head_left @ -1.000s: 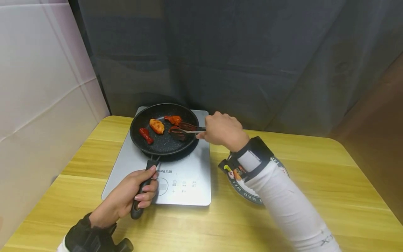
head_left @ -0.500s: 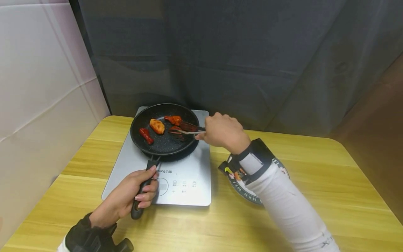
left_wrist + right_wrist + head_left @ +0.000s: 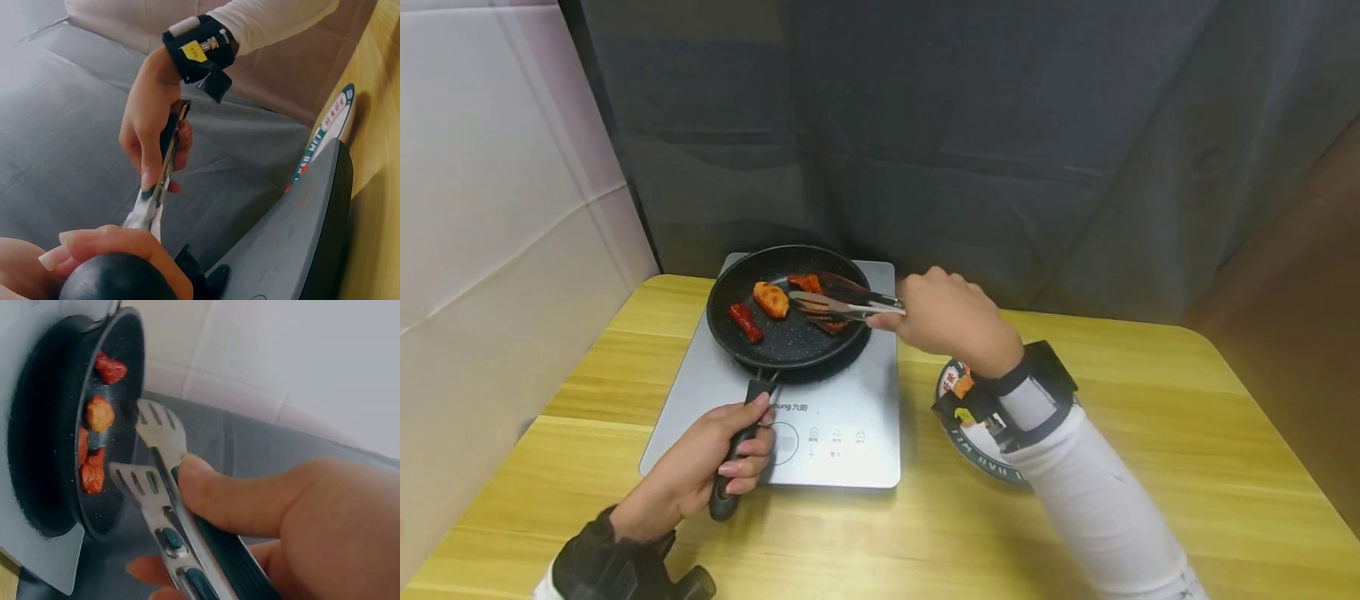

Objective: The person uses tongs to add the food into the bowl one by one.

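Note:
My left hand [image 3: 703, 458] grips the black handle [image 3: 724, 502] of a speckled dark frying pan [image 3: 786, 348]. In the pan lie several pieces of glazed chicken, among them a dark red drumstick-like piece [image 3: 746, 322] and an orange wing piece [image 3: 771, 299]. My right hand [image 3: 951, 317] holds metal kitchen tongs [image 3: 161, 432] with dark green grips, thumb on the upper arm. The slotted tips stand apart over the pan's right side, with nothing between them in the right wrist view. From the head view, the tongs partly cover two reddish pieces.
The pan stands on a silver induction cooker [image 3: 857, 462] with touch controls. A round plate [image 3: 992, 468] with a lettered dark rim lies right of it, partly under my right forearm. A dark cloth [image 3: 925, 125] hangs behind the wooden table [image 3: 1150, 433].
My right hand has moved slightly right, and the tongs have risen from the reddish piece they were around, leaving it in the pan. My left hand keeps its grip on the handle.

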A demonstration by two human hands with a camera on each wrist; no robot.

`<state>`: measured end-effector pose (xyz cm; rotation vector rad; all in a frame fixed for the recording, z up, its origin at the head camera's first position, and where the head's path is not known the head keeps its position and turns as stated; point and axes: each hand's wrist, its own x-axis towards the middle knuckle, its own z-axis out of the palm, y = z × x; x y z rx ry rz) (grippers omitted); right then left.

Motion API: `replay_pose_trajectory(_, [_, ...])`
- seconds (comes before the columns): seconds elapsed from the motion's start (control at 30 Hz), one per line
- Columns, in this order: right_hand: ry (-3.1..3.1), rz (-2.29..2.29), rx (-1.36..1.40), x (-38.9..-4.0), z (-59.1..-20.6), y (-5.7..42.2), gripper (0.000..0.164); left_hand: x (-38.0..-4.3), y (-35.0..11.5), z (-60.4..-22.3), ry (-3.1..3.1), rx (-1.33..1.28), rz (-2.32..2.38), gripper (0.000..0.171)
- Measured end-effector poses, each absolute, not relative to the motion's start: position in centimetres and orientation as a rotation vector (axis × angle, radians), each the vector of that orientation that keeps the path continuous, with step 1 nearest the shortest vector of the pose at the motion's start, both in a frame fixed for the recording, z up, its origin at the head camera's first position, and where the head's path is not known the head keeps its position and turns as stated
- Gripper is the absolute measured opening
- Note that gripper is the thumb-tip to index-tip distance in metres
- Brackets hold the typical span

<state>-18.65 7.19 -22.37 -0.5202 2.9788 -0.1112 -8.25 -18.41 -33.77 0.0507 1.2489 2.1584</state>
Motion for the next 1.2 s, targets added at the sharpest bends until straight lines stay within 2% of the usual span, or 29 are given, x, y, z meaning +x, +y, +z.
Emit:
replay_pose_trajectory(0.33, [3.029,-0.347,-0.482,-17.0,-23.2,11.3,0.055,-8.3,-18.4,-33.8,1.256,0.054,2.158,0.028])
replay_pose_trajectory(0.6, [3.086,-0.44,-0.459,-14.6,-24.3,14.8,0.04,-8.3,-18.4,-33.8,1.241,0.047,2.159,0.029])
replay_pose_trajectory(0.87, [3.083,-0.34,-0.326,-12.8,-25.1,18.0,0.06,-8.3,-18.4,-33.8,1.234,0.057,2.16,0.029])
replay_pose_trajectory(1.03, [3.075,-0.292,-0.319,-11.7,-26.1,19.6,0.058,-8.3,-18.4,-33.9,1.224,0.076,2.161,0.028])
replay_pose_trajectory(1.2, [3.11,-0.227,-0.336,-10.4,-27.7,21.1,0.048,-8.3,-18.4,-33.9,1.22,0.09,2.161,0.028])
